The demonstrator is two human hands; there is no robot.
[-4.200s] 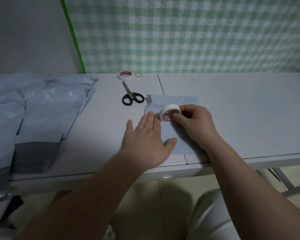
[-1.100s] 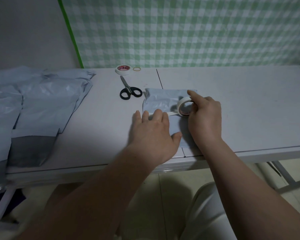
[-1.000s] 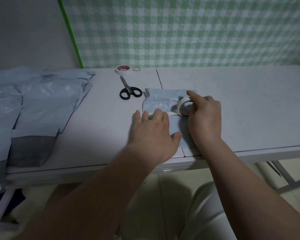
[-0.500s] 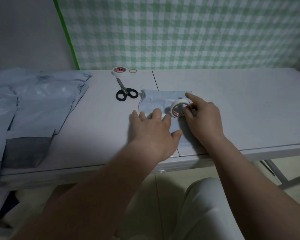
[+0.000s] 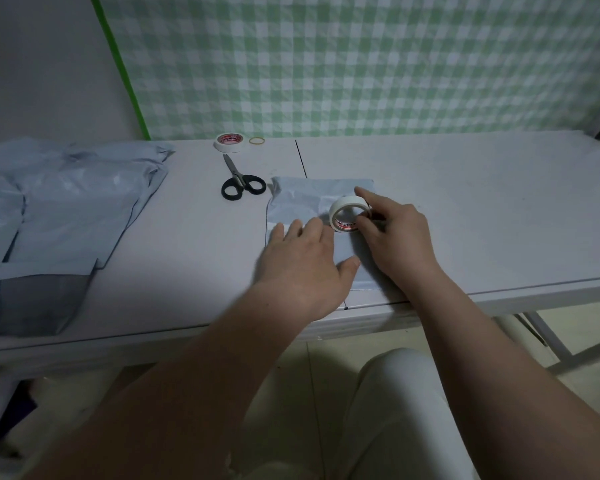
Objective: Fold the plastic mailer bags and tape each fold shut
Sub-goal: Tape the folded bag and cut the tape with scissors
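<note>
The folded mailer bag [image 5: 312, 202] lies flat on the table [image 5: 482, 209], at the middle of the front edge, with its far side reaching toward the table's centre seam. Our left hand [image 5: 305, 268] rests on its near-left part, palm down, fingers straight and a little apart, pressing the fold flat. Our right hand [image 5: 395, 237] holds the tape roll [image 5: 347, 214] standing on edge on the bag. Its grip is a pinch, with the forefinger over the top of the roll and the thumb at its near side. A paler patch shows just beyond the left fingertips. We take it for the tape's free end, but we cannot tell for sure.

We judge the plastic to be thin, light and slick. It is creased and puffed at the far-left corner, so it is likely to spring open or slide on the smooth table if the pressing hand lifts. It is best held down with a flat palm close to the fold, not pinched. The roll is light and stiff, and holding it by its rim lets it turn as tape pays out.

The black-handled scissors [image 5: 241, 183] lie just left of the bag. Beyond them, at the back edge, are a second tape roll [image 5: 228, 142] and a rubber band [image 5: 257, 140]. The unfolded mailer bags [image 5: 66, 202] cover the table's left end and overhang its front edge.
</note>
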